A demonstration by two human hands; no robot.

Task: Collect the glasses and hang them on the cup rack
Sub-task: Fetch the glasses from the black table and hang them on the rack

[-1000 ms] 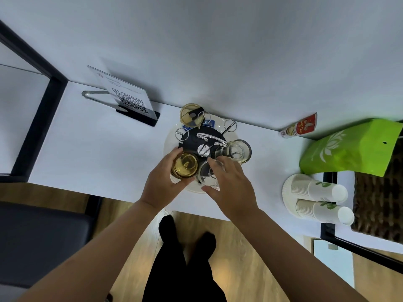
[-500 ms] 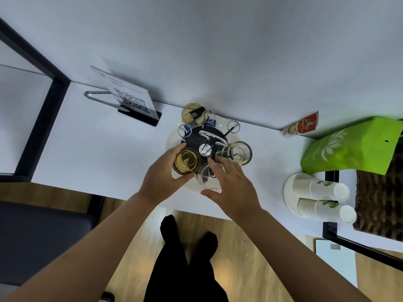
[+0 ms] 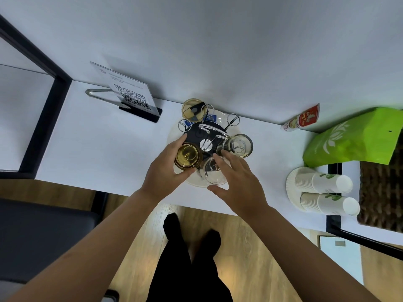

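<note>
A chrome cup rack (image 3: 210, 132) with ringed arms stands on a round white tray (image 3: 196, 183) on the white table. My left hand (image 3: 162, 172) grips an amber glass (image 3: 188, 156) at the rack's near left side. My right hand (image 3: 236, 182) hovers with relaxed fingers just over a clear glass (image 3: 212, 173) that sits on the rack's near arm. Another clear glass (image 3: 238, 146) hangs on the right arm. A second amber glass (image 3: 193, 111) hangs at the far left arm.
A QR-code sign (image 3: 130, 94) stands at the back left. Two stacks of paper cups (image 3: 325, 192) lie on a paper plate at the right, beside a green bag (image 3: 353, 140) and a wicker basket (image 3: 381, 192). A small red sachet (image 3: 302, 118) leans at the wall.
My right hand has let go of the clear glass on the near arm and drawn back a little with its fingers spread. My left hand still holds the amber glass at the rack.
</note>
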